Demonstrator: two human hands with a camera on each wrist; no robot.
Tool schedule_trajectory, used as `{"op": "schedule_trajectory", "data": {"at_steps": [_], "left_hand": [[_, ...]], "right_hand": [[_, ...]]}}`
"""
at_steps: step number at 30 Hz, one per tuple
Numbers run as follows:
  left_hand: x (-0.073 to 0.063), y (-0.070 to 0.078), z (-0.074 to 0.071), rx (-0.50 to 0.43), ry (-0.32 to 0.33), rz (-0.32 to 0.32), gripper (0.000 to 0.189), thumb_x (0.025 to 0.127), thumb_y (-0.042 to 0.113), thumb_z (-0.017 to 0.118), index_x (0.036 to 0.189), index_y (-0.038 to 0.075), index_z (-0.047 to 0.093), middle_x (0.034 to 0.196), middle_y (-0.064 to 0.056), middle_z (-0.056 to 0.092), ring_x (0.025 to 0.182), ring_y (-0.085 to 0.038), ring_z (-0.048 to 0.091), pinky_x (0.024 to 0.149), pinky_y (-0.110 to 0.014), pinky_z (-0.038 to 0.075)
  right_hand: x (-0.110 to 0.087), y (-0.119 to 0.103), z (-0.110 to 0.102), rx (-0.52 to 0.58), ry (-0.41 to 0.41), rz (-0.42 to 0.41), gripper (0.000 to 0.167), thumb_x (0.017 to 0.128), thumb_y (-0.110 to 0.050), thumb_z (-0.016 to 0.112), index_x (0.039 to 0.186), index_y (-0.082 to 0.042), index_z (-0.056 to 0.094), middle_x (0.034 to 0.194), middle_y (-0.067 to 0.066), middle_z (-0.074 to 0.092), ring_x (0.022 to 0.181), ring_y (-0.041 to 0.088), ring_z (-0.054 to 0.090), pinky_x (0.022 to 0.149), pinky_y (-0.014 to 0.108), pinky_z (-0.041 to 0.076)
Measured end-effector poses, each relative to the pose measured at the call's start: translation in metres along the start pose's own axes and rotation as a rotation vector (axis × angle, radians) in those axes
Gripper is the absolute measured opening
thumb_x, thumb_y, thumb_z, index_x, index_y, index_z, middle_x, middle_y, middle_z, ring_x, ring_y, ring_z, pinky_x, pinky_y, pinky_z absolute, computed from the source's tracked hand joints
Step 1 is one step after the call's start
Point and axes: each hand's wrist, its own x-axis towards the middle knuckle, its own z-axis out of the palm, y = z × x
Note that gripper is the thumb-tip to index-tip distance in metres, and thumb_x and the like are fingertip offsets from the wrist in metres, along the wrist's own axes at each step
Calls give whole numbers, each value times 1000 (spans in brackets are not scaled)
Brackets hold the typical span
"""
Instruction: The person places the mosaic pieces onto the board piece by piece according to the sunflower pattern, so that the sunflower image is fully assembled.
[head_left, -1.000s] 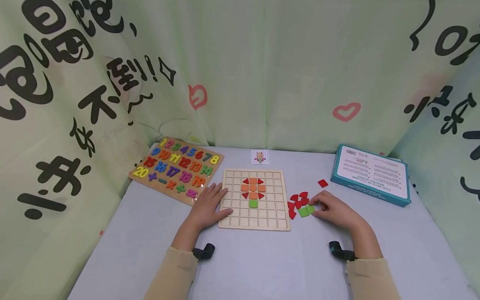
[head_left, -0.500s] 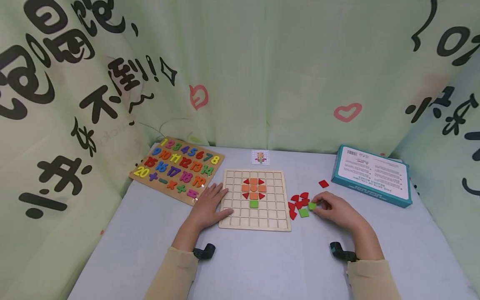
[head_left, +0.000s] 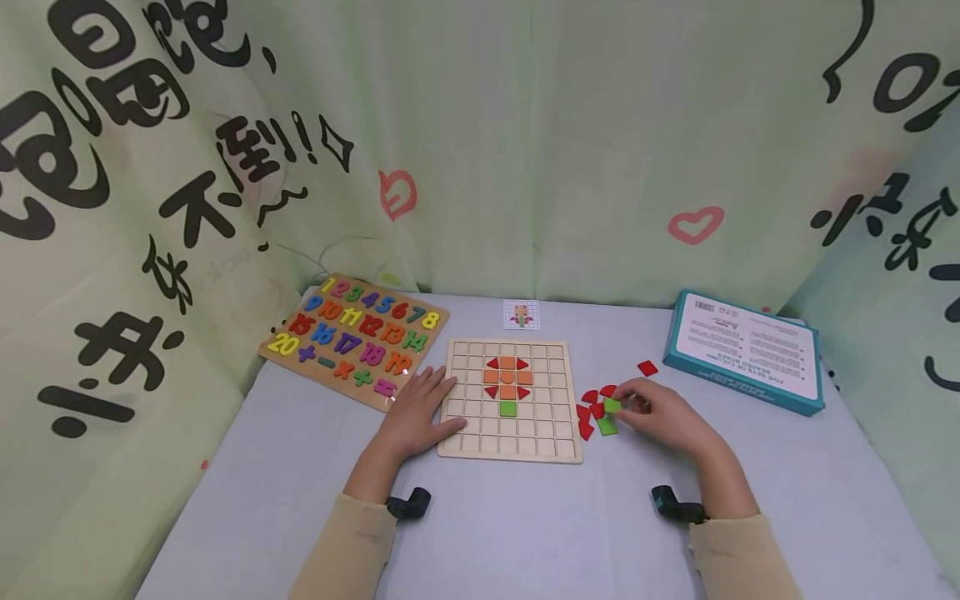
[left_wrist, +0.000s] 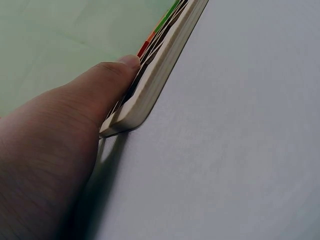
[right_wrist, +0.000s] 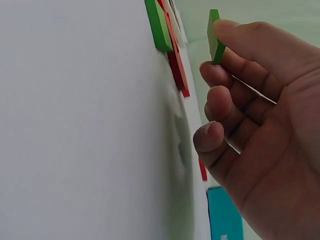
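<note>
A square wooden grid board (head_left: 551,429) lies mid-table, with orange squares (head_left: 507,363), red quarter-round pieces and one green square (head_left: 507,409) set in its cells. On the board's left edge rests my left hand (head_left: 417,415), fingers spread straight; in the left wrist view its thumb (left_wrist: 112,80) lies on the rim. My right hand (head_left: 663,414) pinches a green square tile (right_wrist: 216,37) between thumb and index finger, held above the table. Below it another green tile (head_left: 607,427) lies beside several loose red pieces (head_left: 585,429).
A number puzzle board (head_left: 352,337) lies at the back left, partly behind my left hand. A small pattern card (head_left: 521,315) sits behind the grid board. The teal box (head_left: 742,350) is at the back right, with a lone red piece (head_left: 647,367) near it.
My right hand has picked the green tile up from beside the other green one and moved it slightly left, over the red pieces. My left hand has stayed on the board.
</note>
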Motion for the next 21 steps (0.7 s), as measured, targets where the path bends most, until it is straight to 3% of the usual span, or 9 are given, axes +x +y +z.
{"op": "schedule_trajectory", "data": {"at_steps": [9,21], "left_hand": [[-1,1,-3,-6,-14,-2,83,86,70,56,153,23,39,164,0,27,155,-24,16,126,-48,14],[0,2,-4,5,-22,-4,83,87,71,54,153,23,39,164,0,27,154,-25,17,126,-48,15]], "right_hand": [[11,-32,15,32,-44,-89,30,86,-27,77,112,-18,65,88,-1,58,83,17,53,64,23,49],[25,-76,38,82,-118,-95,25,87,-28,76,107,-18,65,86,0,56,81,17,52,62,24,47]]}}
